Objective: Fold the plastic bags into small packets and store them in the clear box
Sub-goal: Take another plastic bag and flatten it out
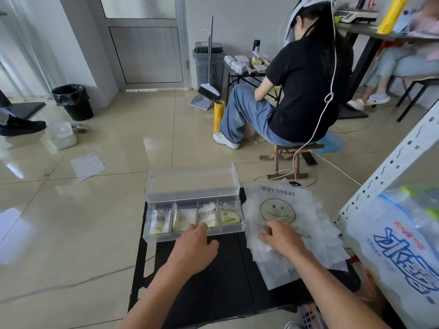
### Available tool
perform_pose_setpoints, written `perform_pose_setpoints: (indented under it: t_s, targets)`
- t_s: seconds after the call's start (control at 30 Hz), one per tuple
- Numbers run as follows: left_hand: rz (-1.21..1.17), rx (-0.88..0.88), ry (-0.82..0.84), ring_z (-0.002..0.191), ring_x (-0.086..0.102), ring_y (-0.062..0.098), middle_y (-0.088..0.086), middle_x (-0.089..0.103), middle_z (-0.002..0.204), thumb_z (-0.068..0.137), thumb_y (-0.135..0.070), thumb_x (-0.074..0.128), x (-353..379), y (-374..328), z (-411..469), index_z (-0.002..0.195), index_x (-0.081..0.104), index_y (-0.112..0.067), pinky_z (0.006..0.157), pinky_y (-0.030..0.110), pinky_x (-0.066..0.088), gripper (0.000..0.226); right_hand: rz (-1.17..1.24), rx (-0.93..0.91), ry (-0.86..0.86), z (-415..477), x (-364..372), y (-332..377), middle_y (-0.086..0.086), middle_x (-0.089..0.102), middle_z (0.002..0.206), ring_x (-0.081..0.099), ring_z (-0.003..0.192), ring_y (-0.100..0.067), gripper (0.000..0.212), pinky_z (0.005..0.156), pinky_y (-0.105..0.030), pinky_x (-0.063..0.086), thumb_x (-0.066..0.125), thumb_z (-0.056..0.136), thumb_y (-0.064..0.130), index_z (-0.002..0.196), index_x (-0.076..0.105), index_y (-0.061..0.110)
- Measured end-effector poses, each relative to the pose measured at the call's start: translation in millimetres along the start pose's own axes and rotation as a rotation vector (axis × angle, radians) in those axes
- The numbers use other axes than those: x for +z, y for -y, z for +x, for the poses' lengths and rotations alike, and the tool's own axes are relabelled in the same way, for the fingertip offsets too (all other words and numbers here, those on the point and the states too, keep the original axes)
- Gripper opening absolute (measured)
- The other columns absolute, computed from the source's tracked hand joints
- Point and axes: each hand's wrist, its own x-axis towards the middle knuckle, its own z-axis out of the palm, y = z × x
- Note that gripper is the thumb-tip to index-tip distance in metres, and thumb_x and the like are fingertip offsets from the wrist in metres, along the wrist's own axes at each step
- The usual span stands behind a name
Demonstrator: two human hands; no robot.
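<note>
A clear box [152,224] with its lid tipped back stands at the far edge of a small black table [213,286]. Its four compartments each hold a folded plastic-bag packet [158,224]. To the right lies a pile of flat white plastic bags [306,219] printed with a yellow smiley face. My left hand [193,248] rests on the front edge of the box, fingers loosely bent, holding nothing. My right hand [281,237] lies on the bag pile and its fingertips pinch the top bag near the smiley.
A white metal shelf post [389,167] and a large plastic sack with blue print [399,252] stand close at the right. A person sits on a wooden stool [287,155] straight ahead. A sheet [88,166], a white container [60,136] and a black bin [73,100] lie on the tiled floor to the left.
</note>
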Motion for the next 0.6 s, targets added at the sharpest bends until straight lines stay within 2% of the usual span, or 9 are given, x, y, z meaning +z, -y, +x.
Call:
perform_pose_setpoints:
  t_s: [0.07,0.13,0.2,0.27,0.37,0.43,0.5,0.53,0.6]
  targets:
    - [-0.073,0.031,0.073,0.095,0.063,0.022,0.005,0.066,0.107,0.099,-0.029,0.05,6,-5,-3,0.113,0.065,-0.005,0.08,0.034,0.048,0.031,-0.01,-0.018,-0.119,-6,-9,2,0.004,0.059,0.081,0.056,0.069,-0.013,0.029,0.063,-0.032,0.051,0.063,0.1,0.041,0.084,0.053,0.019]
    - [-0.166,0.061,0.184,0.078,0.06,0.019,0.002,0.067,0.087,0.095,-0.028,0.051,11,-8,-8,0.1,0.069,-0.003,0.078,0.035,0.054,0.031,0.106,-0.065,-0.247,-16,-23,7,0.005,0.057,0.073,0.054,0.062,-0.012,0.031,0.052,-0.027,0.045,0.062,0.101,0.038,0.08,0.054,0.016]
    - [-0.318,0.101,0.291,0.084,0.067,0.017,-0.002,0.073,0.092,0.094,-0.032,0.052,15,-14,-13,0.103,0.073,-0.007,0.093,0.044,0.059,0.033,0.294,-0.147,-0.359,-38,-48,20,0.006,0.06,0.076,0.057,0.063,-0.011,0.026,0.053,-0.02,0.046,0.063,0.101,0.031,0.082,0.06,0.013]
    - [-0.595,0.087,0.43,0.1,0.075,0.018,0.002,0.08,0.107,0.103,-0.036,0.05,17,-23,-22,0.114,0.074,-0.009,0.097,0.042,0.059,0.038,0.569,-0.221,-0.417,-68,-75,37,0.005,0.069,0.087,0.066,0.076,-0.008,0.012,0.068,-0.017,0.053,0.062,0.102,0.018,0.091,0.067,0.015]
    - [-0.899,-0.004,0.686,0.118,0.071,0.023,0.009,0.076,0.124,0.094,-0.076,0.037,21,-31,-34,0.131,0.067,-0.006,0.098,0.037,0.056,0.085,1.213,-0.286,-0.199,-110,-100,53,0.002,0.071,0.075,0.068,0.068,-0.008,0.037,0.068,-0.023,0.057,0.058,0.097,0.0,0.076,0.073,0.025]
    - [-1.07,0.005,0.8,0.128,0.063,0.029,0.012,0.069,0.135,0.077,-0.095,0.033,27,-31,-43,0.139,0.063,-0.008,0.108,0.041,0.048,0.111,1.535,-0.411,0.058,-135,-105,59,-0.007,0.063,0.07,0.063,0.061,-0.014,0.03,0.062,-0.029,0.053,0.067,0.085,0.003,0.066,0.069,0.026]
    - [-1.339,0.099,0.787,0.134,0.057,0.037,0.017,0.064,0.142,0.082,-0.092,0.036,28,-32,-54,0.144,0.06,-0.012,0.117,0.052,0.039,0.104,1.814,-0.412,0.213,-151,-97,59,-0.008,0.065,0.073,0.069,0.064,-0.014,0.035,0.064,-0.026,0.057,0.046,0.081,-0.004,0.066,0.072,0.014]
    - [-1.468,0.185,0.724,0.137,0.054,0.04,0.018,0.06,0.146,0.09,-0.084,0.039,25,-33,-58,0.148,0.056,-0.015,0.119,0.058,0.035,0.092,1.792,-0.349,0.121,-154,-88,54,-0.004,0.062,0.068,0.066,0.057,-0.008,0.05,0.059,-0.021,0.055,0.035,0.088,-0.006,0.055,0.067,0.015]
    - [-1.64,0.379,0.476,0.139,0.052,0.04,0.018,0.056,0.151,0.107,-0.057,0.037,12,-31,-64,0.152,0.049,-0.018,0.116,0.061,0.039,0.061,1.656,-0.255,0.085,-157,-75,42,0.014,0.057,0.062,0.058,0.051,0.007,0.059,0.055,-0.007,0.044,0.052,0.103,0.005,0.048,0.06,0.024]
